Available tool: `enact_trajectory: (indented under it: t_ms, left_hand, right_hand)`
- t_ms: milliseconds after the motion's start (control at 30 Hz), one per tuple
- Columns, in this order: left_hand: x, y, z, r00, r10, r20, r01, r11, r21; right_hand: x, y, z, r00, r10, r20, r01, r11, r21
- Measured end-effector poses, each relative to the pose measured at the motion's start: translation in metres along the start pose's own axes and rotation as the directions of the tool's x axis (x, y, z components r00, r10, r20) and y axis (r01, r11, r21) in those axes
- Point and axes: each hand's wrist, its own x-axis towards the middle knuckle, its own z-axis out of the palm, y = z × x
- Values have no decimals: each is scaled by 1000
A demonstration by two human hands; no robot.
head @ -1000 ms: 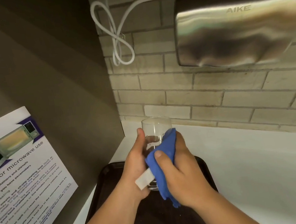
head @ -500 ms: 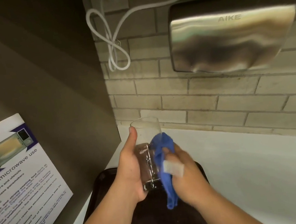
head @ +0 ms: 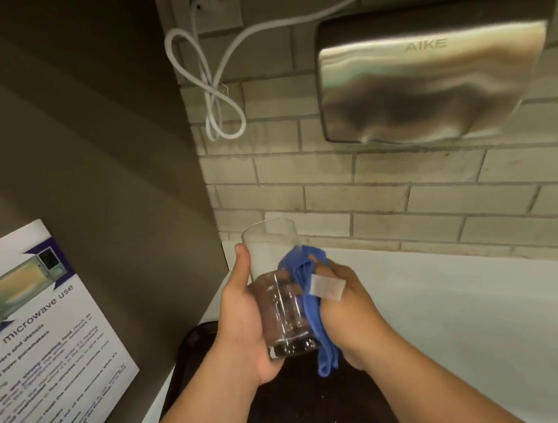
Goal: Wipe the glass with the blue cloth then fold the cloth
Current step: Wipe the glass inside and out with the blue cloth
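Upright, mouth up: glass (head: 279, 290) in left hand (head: 241, 325) grip, blue cloth (head: 311, 304) clamped in right hand (head: 346, 311).

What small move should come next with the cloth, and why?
Probably slide the right hand with the cloth down the glass. The left hand holds the glass upright above the tray, and the cloth is bunched against its right side only, so wiping seems unfinished.

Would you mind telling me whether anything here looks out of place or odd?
Only small things: the white cable hangs in a loose knotted loop beside the hand dryer, and a plaster wraps one finger of the right hand. The glass and blue cloth look intact.
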Motion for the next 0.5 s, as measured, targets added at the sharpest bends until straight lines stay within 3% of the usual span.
enact_trajectory:
  t_ms: [67, 167, 233, 300, 400, 500]
  left_hand:
    - [2, 2, -3, 999, -7, -34, 5, 999, -41]
    - [3, 1, -3, 996, -21, -92, 22, 1000, 11]
    - [0, -2, -2, 995, -2, -100, 6, 999, 43]
    - [-1, -4, -1, 999, -15, -42, 17, 999, 49]
    - [-2, -5, -2, 1000, -8, -28, 10, 996, 86]
    - [-4, -7, 1, 1000, -3, -10, 4, 994, 112]
  right_hand:
    - [-15, 7, 1, 995, -49, 81, 51, 999, -13]
    - [-36, 10, 9, 965, -218, 147, 251, 931, -265]
    - [-34, 4, 13, 938, -330, 109, 346, 858, -379]
    - [-24, -6, 11, 943, -332, 7, 319, 899, -300]
    - [-5, -15, 2, 981, -187, -53, 180, 976, -124]
    - [-5, -6, 5, 973, -223, -62, 209, 962, -178]
